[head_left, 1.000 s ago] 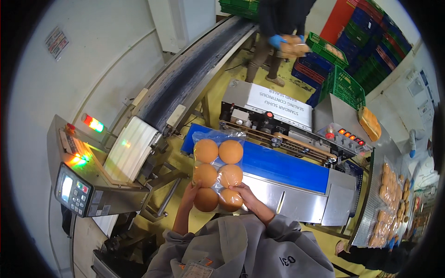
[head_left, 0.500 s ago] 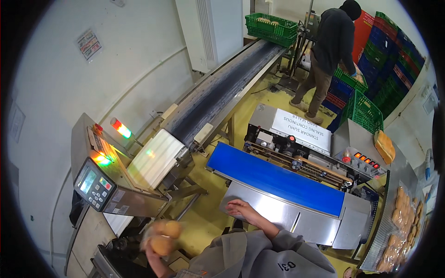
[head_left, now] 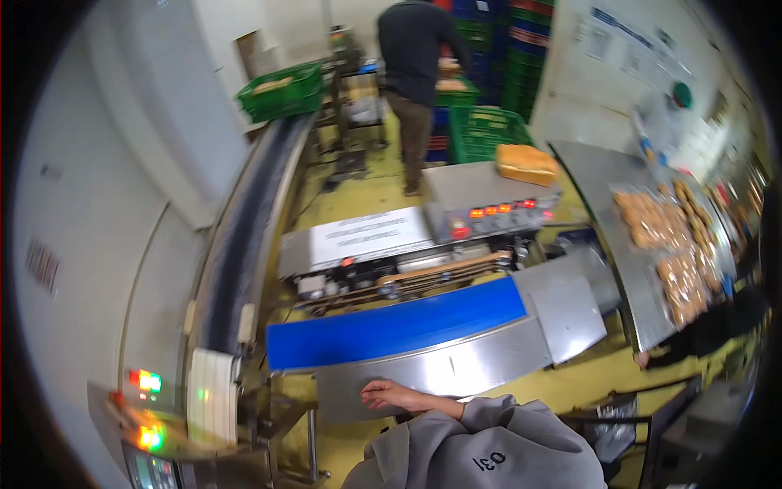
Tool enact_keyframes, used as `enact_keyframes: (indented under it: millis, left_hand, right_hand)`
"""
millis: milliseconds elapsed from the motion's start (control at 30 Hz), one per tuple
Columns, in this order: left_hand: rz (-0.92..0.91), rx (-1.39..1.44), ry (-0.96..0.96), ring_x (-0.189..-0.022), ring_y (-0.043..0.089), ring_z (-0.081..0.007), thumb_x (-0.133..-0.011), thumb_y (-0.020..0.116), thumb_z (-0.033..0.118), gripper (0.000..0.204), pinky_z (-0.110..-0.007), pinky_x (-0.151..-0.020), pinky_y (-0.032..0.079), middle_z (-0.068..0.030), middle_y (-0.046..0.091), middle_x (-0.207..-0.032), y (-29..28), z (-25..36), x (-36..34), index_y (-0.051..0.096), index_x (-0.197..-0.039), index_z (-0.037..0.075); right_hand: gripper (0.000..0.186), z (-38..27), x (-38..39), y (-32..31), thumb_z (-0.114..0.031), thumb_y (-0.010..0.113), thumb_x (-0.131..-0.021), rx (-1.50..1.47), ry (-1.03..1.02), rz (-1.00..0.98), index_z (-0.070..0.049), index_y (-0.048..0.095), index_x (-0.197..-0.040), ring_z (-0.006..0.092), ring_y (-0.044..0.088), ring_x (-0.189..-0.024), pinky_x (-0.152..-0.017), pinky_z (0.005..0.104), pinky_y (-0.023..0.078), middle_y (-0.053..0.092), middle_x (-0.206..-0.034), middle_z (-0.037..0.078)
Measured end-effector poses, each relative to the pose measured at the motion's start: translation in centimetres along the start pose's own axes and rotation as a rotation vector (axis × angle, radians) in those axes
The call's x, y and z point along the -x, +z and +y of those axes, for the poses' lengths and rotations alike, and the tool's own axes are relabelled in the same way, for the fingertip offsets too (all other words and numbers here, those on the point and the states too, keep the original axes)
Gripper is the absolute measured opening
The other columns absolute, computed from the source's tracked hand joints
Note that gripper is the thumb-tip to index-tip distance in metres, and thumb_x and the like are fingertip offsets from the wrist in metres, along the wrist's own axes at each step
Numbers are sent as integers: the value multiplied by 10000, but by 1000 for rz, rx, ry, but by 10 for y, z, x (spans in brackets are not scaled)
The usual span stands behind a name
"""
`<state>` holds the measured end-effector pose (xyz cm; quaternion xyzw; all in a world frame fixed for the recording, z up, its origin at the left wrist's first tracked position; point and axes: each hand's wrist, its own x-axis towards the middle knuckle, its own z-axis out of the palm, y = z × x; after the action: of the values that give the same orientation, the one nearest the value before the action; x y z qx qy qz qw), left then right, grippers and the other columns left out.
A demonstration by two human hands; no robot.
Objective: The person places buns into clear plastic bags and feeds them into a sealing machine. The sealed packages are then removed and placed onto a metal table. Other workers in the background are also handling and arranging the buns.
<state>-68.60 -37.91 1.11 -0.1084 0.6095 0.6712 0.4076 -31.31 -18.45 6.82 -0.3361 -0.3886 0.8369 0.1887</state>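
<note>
Bagged buns [head_left: 683, 287], toward near edge of steel table [head_left: 638, 287]: probably light, soft, crushable, slippery-filmed; best supported from beneath. Right hand [head_left: 391, 395]: fingers loosely bent, parted, nothing gripped; at near-left corner of sealing machine's steel plate [head_left: 501, 349]. Left hand: unseen, grip cannot be told.

The left hand is out of view. The lower edge crops the keypad panel [head_left: 152, 471], the upper edge a co-worker [head_left: 411, 61]. The wall notice [head_left: 41, 266] blurs; bagged buns [head_left: 649, 222] seem too smeared to count.
</note>
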Motion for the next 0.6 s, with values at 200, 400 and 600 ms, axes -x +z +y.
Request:
enact_keyframes:
  millis: [200, 400, 600]
  left_hand:
    - [-883, -399, -618, -751, 520, -106, -852, 473, 214, 178, -258, -658, 413, -44, 558, -842, 159, -86, 74, 527, -899, 51]
    - [-1786, -1155, -613, -769, 520, -128, -851, 464, 128, 131, -246, -682, 429, -57, 554, -843, 413, -225, 234, 526, -917, 33]
    - [-1719, -1108, -430, -854, 524, -170, -862, 450, 175, 235, -297, -746, 429, -101, 546, -972, 524, -371, 383, 484, -1047, 34]
  right_hand:
    - [201, -4, 104, -107, -163, 502, -846, -258, -260, 497, -24, 509, -990, 133, 558, -811, -731, 229, 447, 568, -928, 67]
    - [169, -8, 297, -237, -122, 551, -795, -449, -519, 1144, -26, 529, -932, 125, 563, -688, -666, 220, 447, 585, -832, 57]
    - [264, 24, 493, -437, -191, 638, -738, 224, -544, 1885, -12, 523, -895, 110, 509, -720, -656, 254, 426, 547, -784, 41]
